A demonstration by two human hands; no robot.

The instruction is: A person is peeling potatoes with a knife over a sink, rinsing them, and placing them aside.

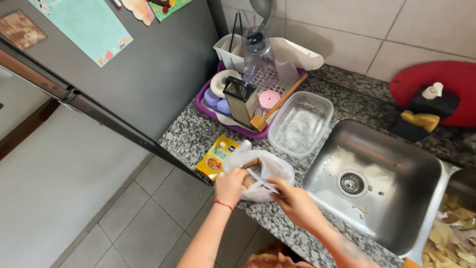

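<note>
A clear plastic tub is sitting on the speckled counter beside the shiny sink. A metal grater is standing in the purple dish rack. A yellow box is lying near the counter's edge. A red board is leaning against the wall tiles.

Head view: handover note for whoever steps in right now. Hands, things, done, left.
Left hand: gripping the near rim of the white plastic bag, holding it open.
Right hand: pinching the other side of the bag's mouth.
Bag sits on the granite counter between the yellow packet and the steel sink; something brown shows inside, kind unclear.
Done: bag is open.
Left: contents not yet out. Empty clear container stands just behind.
</note>
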